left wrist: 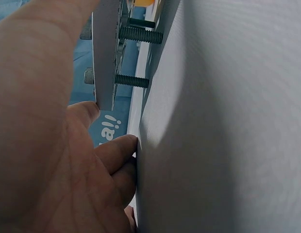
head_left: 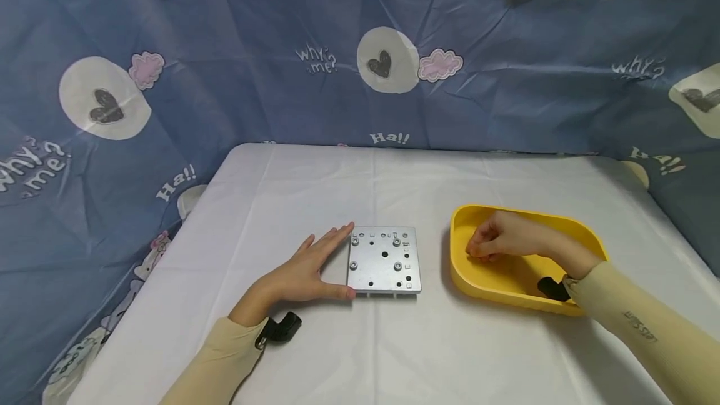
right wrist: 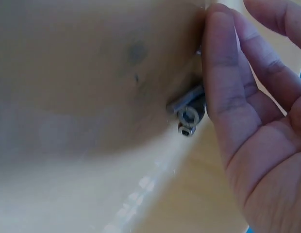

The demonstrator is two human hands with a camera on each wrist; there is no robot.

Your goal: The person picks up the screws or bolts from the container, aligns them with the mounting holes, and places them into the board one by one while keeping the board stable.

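My left hand (head_left: pixel 306 270) spans the left side of a silver metal plate (head_left: pixel 374 267), thumb at the near corner and index fingertip at the far corner. The plate has several holes and several socket-head screws (head_left: pixel 397 266); in the left wrist view threaded shanks (left wrist: pixel 141 35) stick out beneath it. My right hand (head_left: pixel 509 233) reaches down into a yellow tray (head_left: pixel 529 212), fingers bent and tips low near the tray floor. Beside those fingers, in the right wrist view, lie several small metal screws (right wrist: pixel 188 116). I cannot tell whether the right fingertips hold one.
A white cloth (head_left: pixel 315 361) covers the table. Behind it hangs a blue printed curtain (head_left: pixel 270 92), reaching down along the left side as well. Black wrist cameras (head_left: pixel 284 328) sit at both cuffs; the right one is close over the tray's near side.
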